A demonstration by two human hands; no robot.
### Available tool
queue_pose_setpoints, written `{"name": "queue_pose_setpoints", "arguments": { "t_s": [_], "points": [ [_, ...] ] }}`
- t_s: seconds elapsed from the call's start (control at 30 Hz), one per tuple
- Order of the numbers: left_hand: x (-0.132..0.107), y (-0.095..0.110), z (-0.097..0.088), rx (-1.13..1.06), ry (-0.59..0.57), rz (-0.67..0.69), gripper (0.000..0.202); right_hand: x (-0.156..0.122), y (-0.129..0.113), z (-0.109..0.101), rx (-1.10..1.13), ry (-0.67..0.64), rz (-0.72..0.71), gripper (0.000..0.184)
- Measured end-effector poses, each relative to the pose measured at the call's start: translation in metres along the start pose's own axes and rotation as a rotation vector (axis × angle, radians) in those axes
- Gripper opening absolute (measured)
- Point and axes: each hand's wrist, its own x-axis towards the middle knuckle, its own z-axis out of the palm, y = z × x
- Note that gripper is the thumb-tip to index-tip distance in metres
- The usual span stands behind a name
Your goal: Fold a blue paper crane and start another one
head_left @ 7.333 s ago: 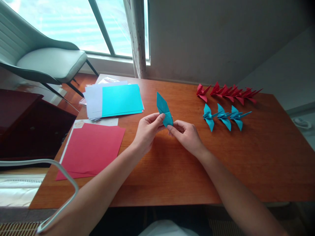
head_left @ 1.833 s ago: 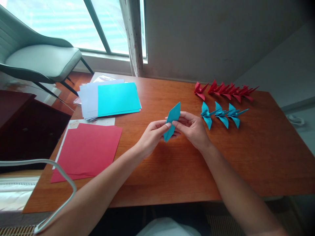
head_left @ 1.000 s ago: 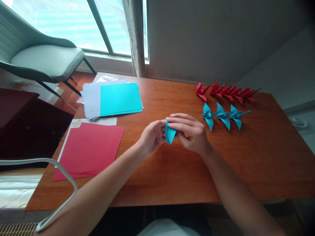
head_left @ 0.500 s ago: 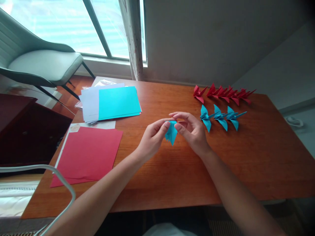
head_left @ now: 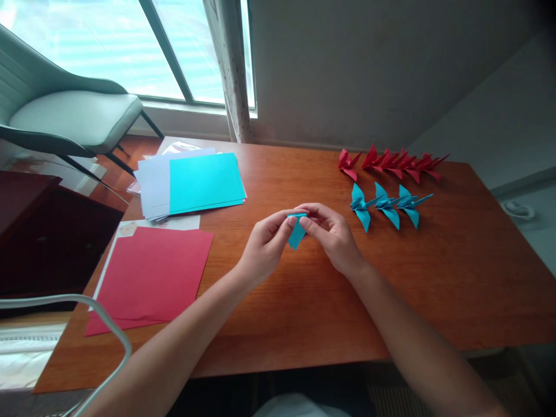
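Both my hands hold a small folded piece of blue paper (head_left: 297,231) just above the middle of the wooden table (head_left: 304,313). My left hand (head_left: 264,246) pinches its left side with thumb and fingers closed. My right hand (head_left: 332,234) pinches the right side and the folded top edge. The paper's point hangs down between my fingers. Three finished blue paper cranes (head_left: 386,205) lie in a row to the right of my hands, and a row of red paper cranes (head_left: 391,161) lies behind them.
A stack of sheets topped by a cyan sheet (head_left: 202,182) lies at the back left. Red sheets (head_left: 152,278) lie at the front left. A grey chair (head_left: 73,116) stands by the window, and a white cable (head_left: 95,313) loops past the table's left edge.
The long blue diamond shape has been folded down into a shorter piece. My hands have stayed over the table's middle, pinching it closer together.
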Motion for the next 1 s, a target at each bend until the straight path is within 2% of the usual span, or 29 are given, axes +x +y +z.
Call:
{"name": "queue_pose_setpoints", "arguments": {
  "t_s": [0.17, 0.43, 0.8, 1.0],
  "points": [
    [0.0006, -0.0003, 0.0016, -0.129, -0.039, -0.026, 0.038, -0.0016, 0.0004, 0.0007, -0.015, 0.038, -0.026, 0.026],
    [0.0030, -0.0026, 0.0017, -0.239, -0.054, -0.089, 0.041, -0.0029, 0.0004, -0.0005, -0.240, 0.091, -0.126, 0.026],
    [0.0025, -0.0036, 0.0037, -0.228, -0.039, -0.132, 0.037, -0.0052, 0.0017, 0.0013, -0.405, 0.145, -0.183, 0.022],
    [0.0033, -0.0077, 0.0017, -0.171, -0.023, -0.086, 0.038, -0.0049, 0.0027, 0.0021, -0.357, 0.133, -0.163, 0.023]
  ]
}}
